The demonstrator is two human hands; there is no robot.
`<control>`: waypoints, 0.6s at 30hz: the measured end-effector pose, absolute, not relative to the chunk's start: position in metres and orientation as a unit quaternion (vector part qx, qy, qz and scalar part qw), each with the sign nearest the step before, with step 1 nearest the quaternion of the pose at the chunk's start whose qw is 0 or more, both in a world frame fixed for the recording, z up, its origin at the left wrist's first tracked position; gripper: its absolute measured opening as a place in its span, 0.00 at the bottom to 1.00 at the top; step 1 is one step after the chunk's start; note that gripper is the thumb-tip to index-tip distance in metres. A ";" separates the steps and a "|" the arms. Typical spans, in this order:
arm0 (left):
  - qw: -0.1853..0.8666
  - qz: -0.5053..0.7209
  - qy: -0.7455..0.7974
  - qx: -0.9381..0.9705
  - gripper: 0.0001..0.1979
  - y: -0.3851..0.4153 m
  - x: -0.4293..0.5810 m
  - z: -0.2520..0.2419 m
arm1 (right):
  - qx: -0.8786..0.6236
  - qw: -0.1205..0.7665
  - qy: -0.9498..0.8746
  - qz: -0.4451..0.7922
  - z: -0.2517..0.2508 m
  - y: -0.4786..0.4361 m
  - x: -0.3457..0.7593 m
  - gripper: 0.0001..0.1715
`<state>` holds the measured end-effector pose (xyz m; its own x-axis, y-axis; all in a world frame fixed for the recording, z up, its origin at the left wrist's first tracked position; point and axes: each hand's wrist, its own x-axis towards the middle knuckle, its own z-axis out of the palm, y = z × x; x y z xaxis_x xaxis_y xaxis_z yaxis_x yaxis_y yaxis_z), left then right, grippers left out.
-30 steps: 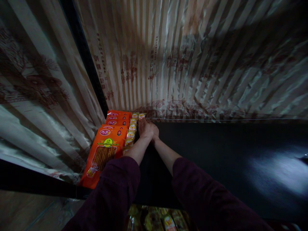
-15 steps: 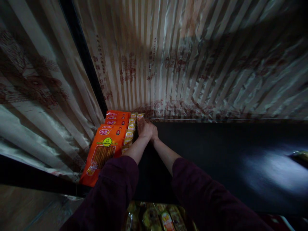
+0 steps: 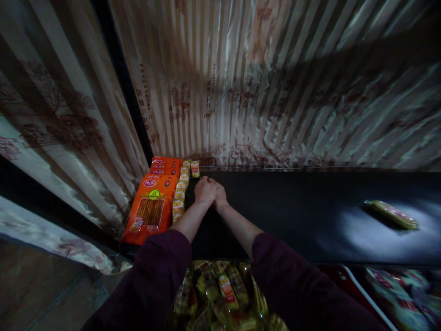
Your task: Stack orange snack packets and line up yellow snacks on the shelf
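My left hand (image 3: 204, 191) and my right hand (image 3: 219, 195) are close together over the black shelf (image 3: 282, 207), fingers curled in. Whatever may be in them is hidden from this angle. Just beyond and left of them stands a small yellow-wrapped snack pack (image 3: 195, 168), near the back edge and apart from the fingers. To its left runs a row of matching snack packs (image 3: 180, 186), front to back. Beside that row, orange snack bags (image 3: 151, 209) overlap in a line along the shelf's left end.
One wrapped snack pack (image 3: 391, 214) lies on the shelf at the right. Below the front edge, many similar packs (image 3: 227, 292) are heaped. Other packaged goods (image 3: 401, 294) sit at lower right. A striped curtain (image 3: 220, 92) hangs behind, with a dark post (image 3: 122, 78) at the left.
Both hands have drawn back toward me from the snack pack at the rear, which now stands uncovered. The view has shifted, showing more of the right-hand pack and the heap below.
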<state>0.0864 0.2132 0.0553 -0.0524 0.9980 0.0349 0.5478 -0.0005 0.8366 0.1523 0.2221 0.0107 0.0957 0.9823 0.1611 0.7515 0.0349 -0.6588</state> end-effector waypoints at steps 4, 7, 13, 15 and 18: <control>0.329 0.327 0.651 0.600 0.15 0.175 0.083 0.068 | -0.652 0.341 -0.645 0.206 0.022 0.182 0.159 0.13; 0.342 0.336 0.634 0.606 0.16 0.147 0.082 0.068 | -0.642 0.348 -0.651 0.208 0.031 0.152 0.162 0.14; 0.360 0.359 0.586 0.631 0.18 0.091 0.072 0.067 | -0.638 0.331 -0.665 0.205 0.050 0.090 0.163 0.16; 0.370 0.378 0.558 0.639 0.19 0.072 0.065 0.068 | -0.621 0.337 -0.675 0.210 0.055 0.070 0.164 0.17; 0.395 0.403 0.504 0.654 0.19 0.042 0.053 0.066 | -0.597 0.360 -0.687 0.204 0.056 0.040 0.166 0.18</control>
